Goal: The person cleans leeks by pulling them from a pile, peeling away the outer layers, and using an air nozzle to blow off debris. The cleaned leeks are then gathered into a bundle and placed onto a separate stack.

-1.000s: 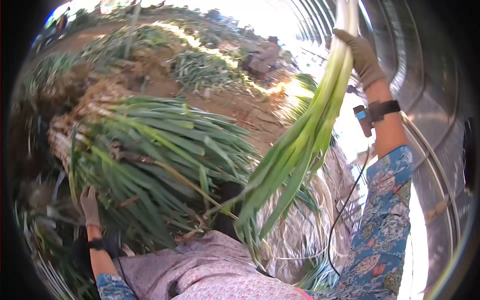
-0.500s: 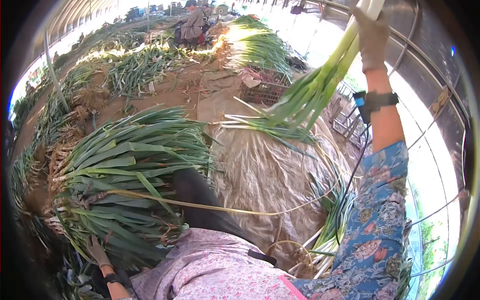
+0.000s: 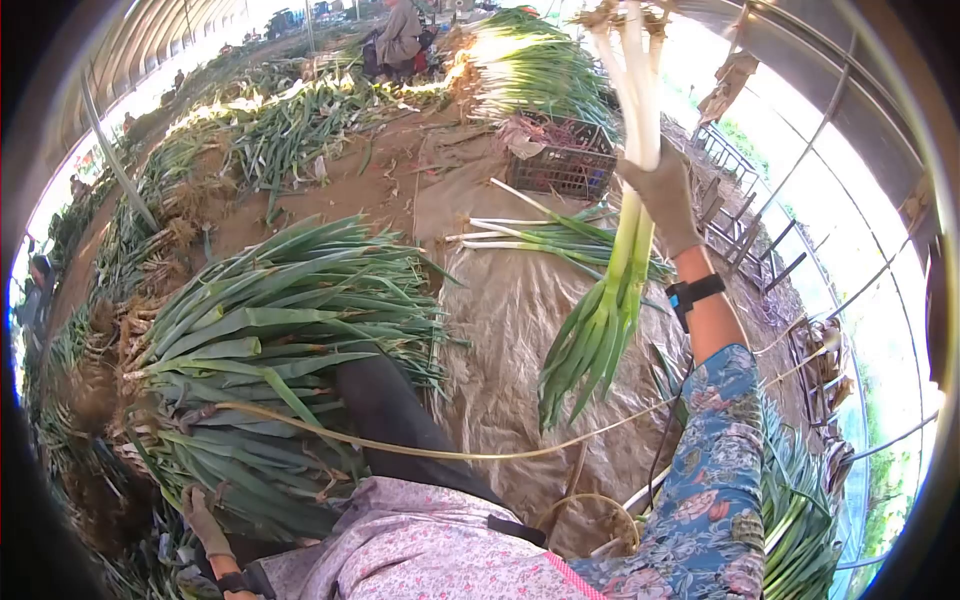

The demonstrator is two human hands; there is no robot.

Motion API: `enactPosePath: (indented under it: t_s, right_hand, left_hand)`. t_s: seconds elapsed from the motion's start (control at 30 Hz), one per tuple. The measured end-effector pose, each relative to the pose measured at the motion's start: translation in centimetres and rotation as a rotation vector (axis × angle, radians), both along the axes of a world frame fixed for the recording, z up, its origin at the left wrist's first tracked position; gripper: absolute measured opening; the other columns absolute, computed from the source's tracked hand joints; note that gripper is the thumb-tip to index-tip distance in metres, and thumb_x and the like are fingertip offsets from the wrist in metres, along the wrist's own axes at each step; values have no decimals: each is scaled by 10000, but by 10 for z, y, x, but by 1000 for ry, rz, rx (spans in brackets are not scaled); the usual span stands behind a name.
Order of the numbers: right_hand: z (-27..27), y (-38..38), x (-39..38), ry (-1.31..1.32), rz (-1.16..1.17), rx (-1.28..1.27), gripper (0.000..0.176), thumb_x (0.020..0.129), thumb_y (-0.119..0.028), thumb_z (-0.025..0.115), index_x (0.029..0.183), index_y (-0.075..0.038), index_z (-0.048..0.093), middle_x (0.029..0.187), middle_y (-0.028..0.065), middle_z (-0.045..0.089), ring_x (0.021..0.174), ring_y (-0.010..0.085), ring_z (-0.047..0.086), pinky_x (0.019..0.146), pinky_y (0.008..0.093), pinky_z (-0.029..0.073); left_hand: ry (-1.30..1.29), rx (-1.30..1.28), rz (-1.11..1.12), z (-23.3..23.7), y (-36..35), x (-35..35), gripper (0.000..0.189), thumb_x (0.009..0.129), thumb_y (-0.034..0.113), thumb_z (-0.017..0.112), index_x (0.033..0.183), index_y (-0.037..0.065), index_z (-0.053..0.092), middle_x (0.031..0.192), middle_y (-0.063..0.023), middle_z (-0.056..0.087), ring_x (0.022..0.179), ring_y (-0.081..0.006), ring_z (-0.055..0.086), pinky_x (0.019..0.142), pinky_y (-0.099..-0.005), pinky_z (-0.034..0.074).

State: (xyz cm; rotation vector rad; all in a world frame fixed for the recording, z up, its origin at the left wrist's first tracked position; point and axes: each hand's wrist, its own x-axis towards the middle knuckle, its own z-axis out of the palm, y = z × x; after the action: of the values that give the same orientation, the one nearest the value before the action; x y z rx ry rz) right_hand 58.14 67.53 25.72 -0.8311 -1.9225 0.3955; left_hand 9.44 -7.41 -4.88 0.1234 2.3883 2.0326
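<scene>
Gloved, my right hand (image 3: 660,195) is closed around a few large green onions (image 3: 622,270). They hang upright above the brown sheet, roots and white stems on top and green leaves pointing down. A thick pile of green onions (image 3: 270,330) lies to my left, roots facing left. At its near edge my left hand (image 3: 207,522), also gloved, rests against the leaves with its fingers stretched out. Beyond the held bunch, some thin green onions (image 3: 540,238) lie on the brown sheet (image 3: 480,310).
A black crate (image 3: 568,160) stands at the back beside a stack of green onions (image 3: 530,70). Another person (image 3: 400,38) sits farther off. A thin yellowish hose (image 3: 450,455) arcs across in front of me. More green onions (image 3: 800,510) lie at lower right.
My right hand has come down and to the left, and the green onions in it now hang more upright. My left hand stays at the pile. The view has shifted slightly.
</scene>
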Motion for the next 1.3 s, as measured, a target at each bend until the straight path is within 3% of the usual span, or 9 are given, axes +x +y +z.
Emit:
enactPosePath:
  t_s: [0.33,0.4,0.43,0.5,0.83,0.93,1.0,1.17,1.3]
  right_hand:
    - [2,90,-61,-351,-124,713,602,855,-307,701,1293,67,528,1164,275,645,1047,424,642,891,464,525]
    - [-27,120,-89,-515,-146,522,624,866,-265,709,1365,46,501,1293,250,595,1173,397,587,1009,444,472]
    - [-55,173,-104,-655,-65,925,601,888,-256,707,1376,32,507,1274,246,599,1227,393,555,1063,439,430]
    - [-70,111,-152,-458,-23,588,512,864,-145,720,1315,27,549,1260,223,614,1200,390,571,1048,431,449]
    - [-150,-292,-332,-257,1360,-453,282,860,-181,683,1090,-18,689,1008,103,736,915,267,704,817,344,555]
    - [-167,-376,-380,-650,1018,583,168,833,-138,583,920,-35,683,812,127,669,781,244,667,660,390,520]
    - [-224,-412,-417,-550,819,649,147,839,-165,595,924,-60,655,775,61,649,660,209,652,514,370,478]
    - [-242,-446,-443,-731,878,318,275,873,-131,595,1142,-71,584,843,86,695,753,254,713,587,411,524]
    - [-216,-461,-441,-332,1110,-112,248,849,-130,636,1085,-68,596,740,158,673,699,365,678,612,473,513]
  left_hand:
    - [-111,61,-39,8,10,30,258,954,210,600,1141,38,649,995,-41,654,819,-153,634,805,-294,523]
    - [-48,-107,31,59,66,66,378,943,216,615,1229,-30,624,1134,-108,653,943,-210,657,888,-332,516]
    - [19,-204,124,75,87,82,320,942,211,607,1145,-33,645,1049,-74,663,906,-180,637,832,-309,508]
    - [-1,-140,59,51,81,68,186,926,179,593,955,11,667,827,-12,628,783,-129,574,719,-283,458]
    - [2,-272,-29,42,89,98,197,924,120,605,1038,-33,654,904,-53,658,890,-143,600,825,-289,479]
    - [20,-193,-96,42,90,99,200,924,48,589,1094,-43,640,1029,-51,628,957,-154,588,880,-283,469]
    - [-12,-96,-162,33,81,99,185,938,20,553,1100,-37,620,1050,-43,605,969,-140,571,882,-271,459]
    - [55,-35,-197,60,67,105,188,1003,132,542,1084,-12,632,998,-28,631,870,-110,561,830,-258,455]
    - [-69,107,-297,75,58,97,203,1005,132,510,1110,2,624,1051,-39,629,940,-130,570,890,-285,456]
